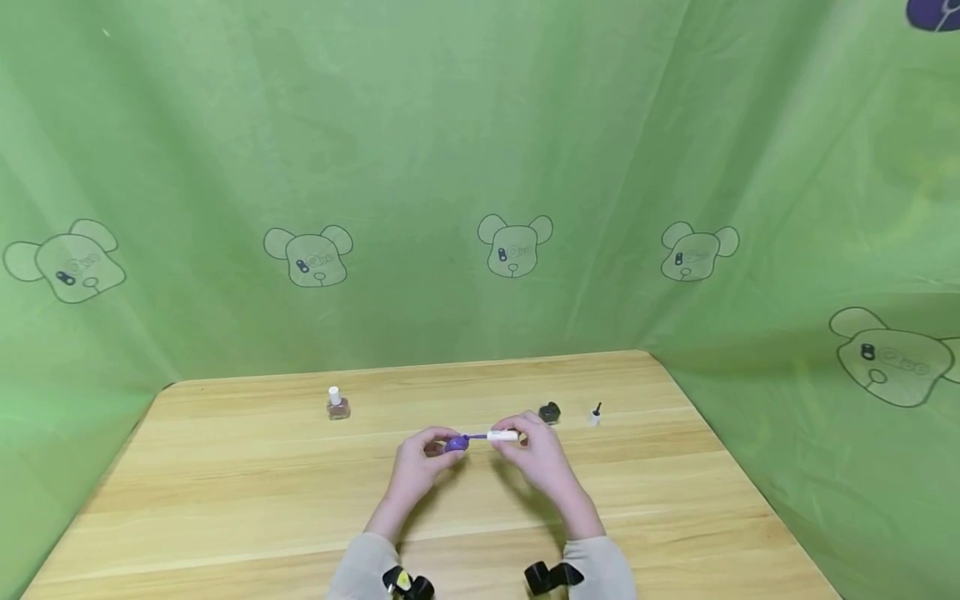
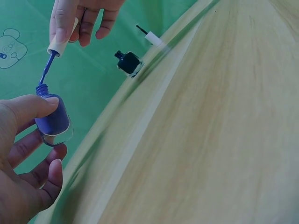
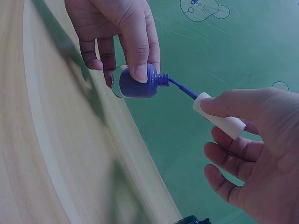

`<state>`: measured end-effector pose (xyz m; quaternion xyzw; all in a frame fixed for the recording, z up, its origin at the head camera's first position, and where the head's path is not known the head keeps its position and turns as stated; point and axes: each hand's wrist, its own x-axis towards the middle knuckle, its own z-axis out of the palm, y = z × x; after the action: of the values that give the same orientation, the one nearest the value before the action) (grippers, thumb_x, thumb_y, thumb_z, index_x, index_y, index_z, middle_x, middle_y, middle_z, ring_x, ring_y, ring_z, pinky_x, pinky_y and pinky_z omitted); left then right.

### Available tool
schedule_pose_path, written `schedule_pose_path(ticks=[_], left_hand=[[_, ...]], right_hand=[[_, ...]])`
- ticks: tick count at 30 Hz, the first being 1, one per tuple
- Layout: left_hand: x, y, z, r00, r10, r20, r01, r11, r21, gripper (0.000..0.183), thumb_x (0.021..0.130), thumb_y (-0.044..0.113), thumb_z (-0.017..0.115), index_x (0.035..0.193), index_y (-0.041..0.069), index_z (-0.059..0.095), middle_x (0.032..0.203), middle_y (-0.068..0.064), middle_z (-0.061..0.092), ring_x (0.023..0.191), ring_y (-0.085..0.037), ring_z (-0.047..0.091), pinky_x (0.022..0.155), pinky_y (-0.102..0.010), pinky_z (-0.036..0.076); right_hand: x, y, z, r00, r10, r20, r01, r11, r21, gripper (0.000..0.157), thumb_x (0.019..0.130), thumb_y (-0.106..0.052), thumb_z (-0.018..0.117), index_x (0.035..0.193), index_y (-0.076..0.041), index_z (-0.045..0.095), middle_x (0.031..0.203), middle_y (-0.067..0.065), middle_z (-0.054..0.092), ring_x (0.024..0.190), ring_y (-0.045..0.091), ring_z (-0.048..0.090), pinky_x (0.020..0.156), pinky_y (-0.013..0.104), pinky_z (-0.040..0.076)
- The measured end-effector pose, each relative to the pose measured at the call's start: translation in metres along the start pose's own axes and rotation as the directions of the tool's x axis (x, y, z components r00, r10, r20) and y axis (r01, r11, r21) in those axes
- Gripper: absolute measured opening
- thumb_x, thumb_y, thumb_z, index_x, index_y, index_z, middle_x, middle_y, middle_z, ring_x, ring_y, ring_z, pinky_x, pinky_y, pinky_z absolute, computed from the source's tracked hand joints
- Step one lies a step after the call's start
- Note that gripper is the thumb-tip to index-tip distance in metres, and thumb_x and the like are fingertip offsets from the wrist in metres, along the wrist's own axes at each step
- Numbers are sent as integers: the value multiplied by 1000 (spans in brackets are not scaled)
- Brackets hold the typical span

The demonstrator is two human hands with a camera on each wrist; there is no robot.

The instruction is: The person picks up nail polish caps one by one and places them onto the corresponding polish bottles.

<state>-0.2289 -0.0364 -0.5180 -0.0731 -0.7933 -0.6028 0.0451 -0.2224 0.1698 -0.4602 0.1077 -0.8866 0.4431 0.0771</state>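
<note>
My left hand (image 1: pixel 416 462) grips a small glass bottle of purple nail polish (image 2: pixel 53 116) between thumb and fingers, its threaded neck uncapped and tilted toward the right hand. In my right hand (image 1: pixel 542 454) the thumb and fingers pinch a white cap (image 3: pixel 219 115) that carries a purple-coated brush (image 3: pixel 184 88). The brush tip is right at the bottle's mouth, with most of the stem outside. Both hands are held over the wooden table (image 1: pixel 247 508).
Beyond the right hand stands an uncapped dark nail polish bottle (image 1: pixel 550 413). Right of it, a white cap (image 1: pixel 596 417) stands with its dark brush upward. A capped mauve nail polish bottle (image 1: pixel 338 407) is at the back left. Green curtains (image 1: pixel 420 167) surround the table.
</note>
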Motion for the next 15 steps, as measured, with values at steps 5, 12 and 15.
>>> schedule_pose_path(ticks=[5,12,15], left_hand=[[0,2,0,1000,3,6,-3,1000,3,27,78,15,81,104,13,73,103,-9,73,85,-15,63,78,-25,54],[-2,4,0,1000,16,16,-16,1000,14,26,78,16,80,103,13,73,104,-8,73,84,-14,61,76,-24,53],[-2,4,1,1000,21,20,-22,1000,19,26,79,17,80,104,13,73,104,-8,73,84,-14,61,75,-23,52]], right_hand=[[0,1,1,1000,-5,1,5,1000,-13,16,79,-12,78,95,-15,73,93,2,65,86,15,55,79,33,50],[-1,0,1,1000,-10,5,11,999,-46,17,79,-15,79,95,-15,73,94,3,64,85,14,54,77,32,49],[-1,-2,0,1000,-7,8,8,998,-59,17,79,-15,79,95,-15,73,93,3,64,84,14,53,76,30,46]])
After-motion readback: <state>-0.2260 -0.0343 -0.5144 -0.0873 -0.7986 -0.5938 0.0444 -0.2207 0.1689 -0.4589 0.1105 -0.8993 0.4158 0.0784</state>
